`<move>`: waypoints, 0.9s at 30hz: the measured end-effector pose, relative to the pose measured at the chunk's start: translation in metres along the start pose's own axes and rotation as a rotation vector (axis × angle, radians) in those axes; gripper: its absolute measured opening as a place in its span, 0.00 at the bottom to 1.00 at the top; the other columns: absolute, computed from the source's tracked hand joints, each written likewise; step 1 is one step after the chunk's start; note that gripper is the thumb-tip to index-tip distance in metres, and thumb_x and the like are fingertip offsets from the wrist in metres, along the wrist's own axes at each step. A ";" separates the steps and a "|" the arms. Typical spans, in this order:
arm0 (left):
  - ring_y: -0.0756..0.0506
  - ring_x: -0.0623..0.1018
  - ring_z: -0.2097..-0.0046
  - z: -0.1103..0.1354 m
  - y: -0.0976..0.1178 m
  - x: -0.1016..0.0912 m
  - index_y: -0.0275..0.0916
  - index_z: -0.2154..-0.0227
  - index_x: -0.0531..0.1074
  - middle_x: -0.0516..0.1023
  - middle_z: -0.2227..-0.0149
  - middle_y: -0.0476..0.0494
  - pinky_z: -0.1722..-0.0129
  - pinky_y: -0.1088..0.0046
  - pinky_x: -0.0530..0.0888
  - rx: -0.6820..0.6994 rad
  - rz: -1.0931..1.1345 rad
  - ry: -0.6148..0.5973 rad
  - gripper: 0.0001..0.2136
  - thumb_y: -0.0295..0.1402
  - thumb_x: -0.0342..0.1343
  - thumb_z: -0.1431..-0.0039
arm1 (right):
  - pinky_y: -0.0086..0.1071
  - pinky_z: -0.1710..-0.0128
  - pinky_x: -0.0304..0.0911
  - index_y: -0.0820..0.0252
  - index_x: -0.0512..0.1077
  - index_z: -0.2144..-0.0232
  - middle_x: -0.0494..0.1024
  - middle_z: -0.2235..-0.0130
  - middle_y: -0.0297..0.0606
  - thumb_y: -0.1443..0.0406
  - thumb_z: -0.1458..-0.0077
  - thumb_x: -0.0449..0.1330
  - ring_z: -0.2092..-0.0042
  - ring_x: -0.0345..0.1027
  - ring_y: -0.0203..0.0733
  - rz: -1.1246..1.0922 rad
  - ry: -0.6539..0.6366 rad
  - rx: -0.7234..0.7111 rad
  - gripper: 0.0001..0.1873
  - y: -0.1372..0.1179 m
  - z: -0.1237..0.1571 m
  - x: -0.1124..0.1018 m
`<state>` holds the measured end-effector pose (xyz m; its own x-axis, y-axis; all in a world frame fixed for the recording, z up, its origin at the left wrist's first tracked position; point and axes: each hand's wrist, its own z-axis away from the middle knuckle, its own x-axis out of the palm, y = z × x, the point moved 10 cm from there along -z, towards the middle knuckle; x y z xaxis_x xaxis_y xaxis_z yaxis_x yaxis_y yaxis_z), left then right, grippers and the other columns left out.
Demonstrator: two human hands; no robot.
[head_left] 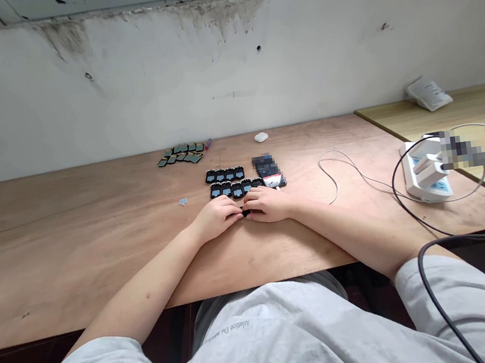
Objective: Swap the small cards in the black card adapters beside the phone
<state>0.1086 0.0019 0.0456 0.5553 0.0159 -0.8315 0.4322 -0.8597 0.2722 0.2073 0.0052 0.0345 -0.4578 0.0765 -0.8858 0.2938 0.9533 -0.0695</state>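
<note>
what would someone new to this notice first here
Probably the left hand and right hand, meeting mid-table with their fingertips at a small black piece. Just beyond them, two rows of black pieces with grey parts stand out. Off to the right, the white power strip sits among looping cables.

we see a phone (271,179) near a white case (261,137). to the right we find a power strip (412,177) and a pale packet (428,92).

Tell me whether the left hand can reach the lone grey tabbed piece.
Probably yes: nothing stands between the left hand and the grey tabbed piece, though that hand is holding a black part.
</note>
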 end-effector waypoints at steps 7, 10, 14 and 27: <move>0.43 0.81 0.57 0.000 0.000 -0.004 0.41 0.62 0.82 0.84 0.60 0.40 0.55 0.62 0.78 -0.035 -0.052 0.096 0.11 0.39 0.56 0.29 | 0.40 0.55 0.67 0.60 0.78 0.57 0.79 0.56 0.46 0.58 0.31 0.57 0.57 0.70 0.46 0.000 0.003 0.002 0.14 0.000 0.000 -0.001; 0.43 0.81 0.57 -0.001 0.000 -0.002 0.41 0.63 0.82 0.83 0.60 0.40 0.54 0.62 0.78 -0.032 -0.030 0.070 0.11 0.40 0.57 0.30 | 0.40 0.55 0.67 0.60 0.78 0.58 0.79 0.57 0.46 0.58 0.32 0.58 0.57 0.70 0.47 -0.005 -0.004 0.009 0.13 0.001 -0.001 -0.001; 0.42 0.79 0.56 -0.001 0.002 0.003 0.42 0.64 0.82 0.83 0.59 0.40 0.53 0.60 0.77 0.005 -0.016 0.004 0.10 0.39 0.59 0.31 | 0.40 0.55 0.67 0.60 0.78 0.59 0.79 0.58 0.45 0.58 0.32 0.59 0.58 0.70 0.46 -0.011 -0.014 0.012 0.12 0.003 -0.001 0.001; 0.43 0.79 0.57 -0.002 0.002 -0.004 0.42 0.64 0.81 0.83 0.60 0.41 0.54 0.61 0.75 -0.009 -0.085 0.037 0.12 0.39 0.56 0.29 | 0.39 0.57 0.66 0.58 0.79 0.59 0.78 0.60 0.44 0.55 0.31 0.58 0.60 0.69 0.45 0.019 0.013 -0.001 0.15 0.002 0.001 -0.001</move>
<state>0.1085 0.0005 0.0504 0.5419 0.1072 -0.8336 0.4851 -0.8499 0.2060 0.2090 0.0068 0.0353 -0.4628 0.0981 -0.8810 0.3015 0.9520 -0.0524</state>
